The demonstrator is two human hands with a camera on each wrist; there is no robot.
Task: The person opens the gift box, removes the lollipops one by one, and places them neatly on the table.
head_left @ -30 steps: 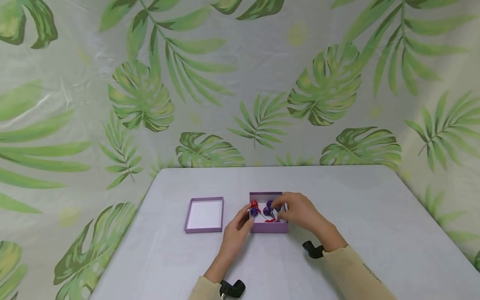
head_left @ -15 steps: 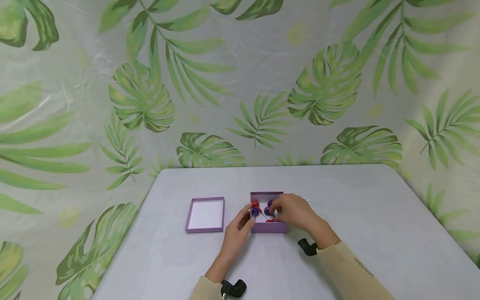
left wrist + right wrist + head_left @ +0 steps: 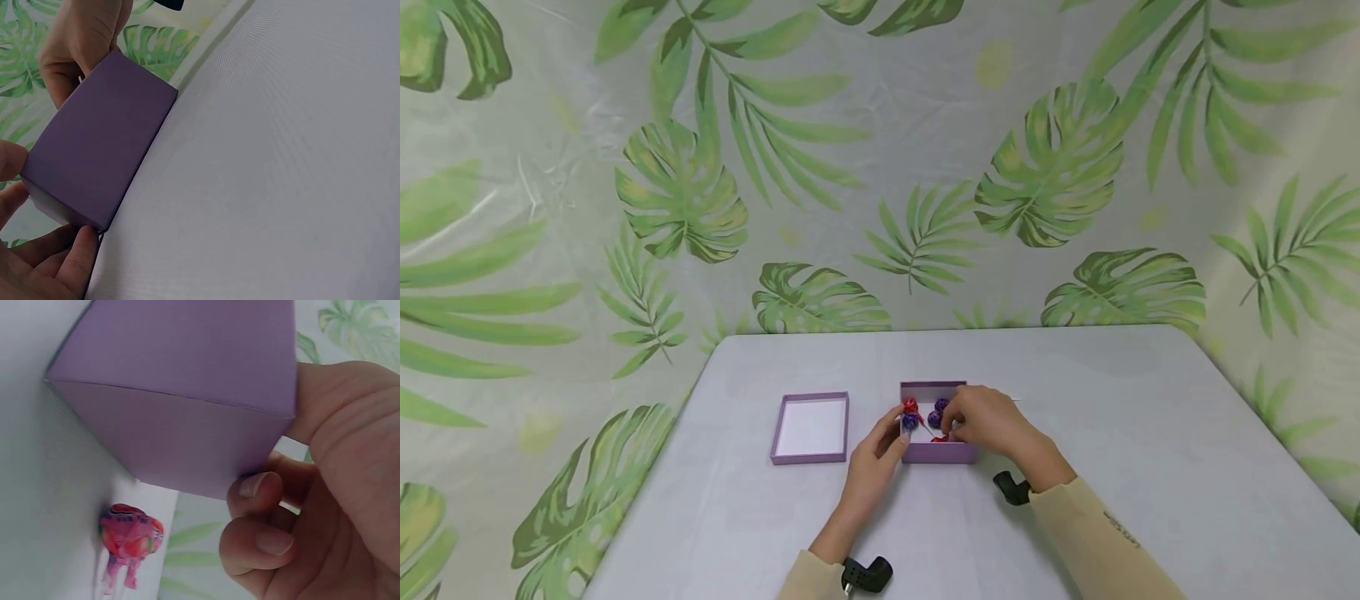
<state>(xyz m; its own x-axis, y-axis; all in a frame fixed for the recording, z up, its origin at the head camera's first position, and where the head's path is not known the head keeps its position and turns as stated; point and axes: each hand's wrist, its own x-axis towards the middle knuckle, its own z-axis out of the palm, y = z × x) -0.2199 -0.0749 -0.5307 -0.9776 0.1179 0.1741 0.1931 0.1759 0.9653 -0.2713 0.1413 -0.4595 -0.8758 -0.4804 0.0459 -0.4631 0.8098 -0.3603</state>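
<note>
A purple box [image 3: 942, 453] sits uncovered on the table, holding several lollipops in red and purple wrappers. A red lollipop [image 3: 911, 406] and a purple lollipop [image 3: 910, 422] lie at its left end, and more purple lollipops [image 3: 936, 418] lie near the middle. My left hand [image 3: 871, 467] grips the box's left end, its thumb low at the corner [image 3: 81, 253] in the left wrist view. Over the right wall, my right hand [image 3: 992, 421] reaches in with curled fingers beside the middle lollipops. A white stick [image 3: 80, 79] shows by its fingers; I cannot tell whether they pinch it.
A shallow purple lid [image 3: 808, 458] with a white inside lies left of the box. On the table beyond the box's right side is a pink-wrapped lollipop [image 3: 131, 534]. A white cloth covers the table [image 3: 760, 533], and a leaf-print sheet [image 3: 925, 125] hangs behind.
My right hand has shifted slightly left, deeper over the box, with its thumb and fingers drawn closer together. My left hand stays at the box's left end.
</note>
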